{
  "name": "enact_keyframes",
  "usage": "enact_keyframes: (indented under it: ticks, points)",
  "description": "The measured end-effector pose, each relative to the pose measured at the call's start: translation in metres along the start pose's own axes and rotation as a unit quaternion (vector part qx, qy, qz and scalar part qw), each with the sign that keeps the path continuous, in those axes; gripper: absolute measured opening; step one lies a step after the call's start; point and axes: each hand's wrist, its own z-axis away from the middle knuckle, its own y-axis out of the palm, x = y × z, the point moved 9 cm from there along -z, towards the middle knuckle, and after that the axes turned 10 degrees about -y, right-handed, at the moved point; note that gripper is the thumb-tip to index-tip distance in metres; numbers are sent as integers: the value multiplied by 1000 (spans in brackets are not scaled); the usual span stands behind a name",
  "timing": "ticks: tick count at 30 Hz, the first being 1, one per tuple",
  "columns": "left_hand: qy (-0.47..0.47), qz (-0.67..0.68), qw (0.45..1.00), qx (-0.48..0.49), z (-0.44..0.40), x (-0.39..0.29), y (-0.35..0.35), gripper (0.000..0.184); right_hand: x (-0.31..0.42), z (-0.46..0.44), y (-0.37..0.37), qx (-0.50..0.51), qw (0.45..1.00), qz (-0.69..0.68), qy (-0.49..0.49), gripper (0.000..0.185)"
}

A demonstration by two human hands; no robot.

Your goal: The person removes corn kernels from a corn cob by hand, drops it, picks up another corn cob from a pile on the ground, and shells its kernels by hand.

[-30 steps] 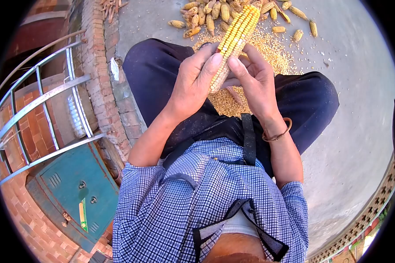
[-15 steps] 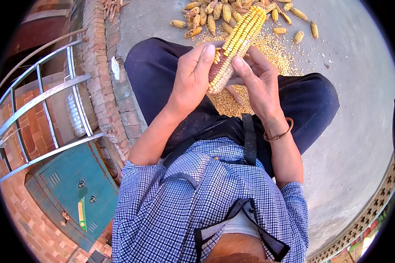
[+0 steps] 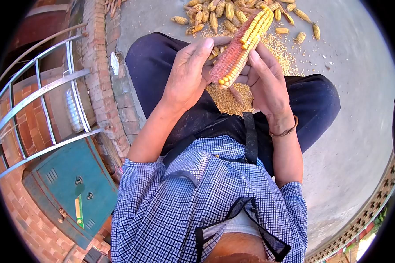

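A partly stripped corn cob (image 3: 243, 48) is tilted between my hands, its left side bare and pinkish, with yellow kernels along the right. My right hand (image 3: 267, 81) holds it from the right, thumb against the kernels. On the other side, my left hand (image 3: 189, 72) is cupped beside the bare part, with some loose kernels (image 3: 215, 53) in it. Under the cob, between my legs, lies a heap of loose kernels (image 3: 226, 101) with a bare reddish cob (image 3: 236, 94) on it.
Several corn cobs (image 3: 230, 13) lie piled at the top, others scattered to their right on the grey floor (image 3: 351, 87). A metal ladder-like frame (image 3: 41, 92) and a green metal cabinet (image 3: 74, 188) stand at the left beside a brick edge (image 3: 98, 79).
A strip of kernels has come off the cob's left side, leaving it bare. Loose kernels now show in my left hand, and the cob has shifted slightly right with my right hand.
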Motion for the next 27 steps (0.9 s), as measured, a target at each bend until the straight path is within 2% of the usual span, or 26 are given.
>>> enact_keyframes:
  ticks: [1, 4, 6, 13, 16, 19, 27]
  points:
    - [6, 0, 1000, -2, -1, 0, -2, 46, 0, 0, 0, -3, 1000, 0, -1, 43]
    - [89, -176, 980, -18, 1, -9, -12, 50, -1, -1, -3, -12, 1000, 2, -1, 42]
    - [48, -197, 979, 7, 8, -8, -12, 51, -3, -2, -6, -15, 1000, 4, 5, 41]
    - [86, -204, 974, 55, 27, -9, 4, 52, -2, -2, -8, -25, 999, 39, -16, 42]
    - [74, -236, 967, 59, 27, -5, 3, 50, -2, -1, -9, -35, 998, 48, -19, 41]
    - [86, -209, 972, 61, 23, 2, 3, 47, -1, 0, -11, -50, 996, 64, -21, 40]
    - [145, -279, 949, 4, 22, -2, 2, 40, 3, 2, -15, -86, 991, 97, -29, 36]
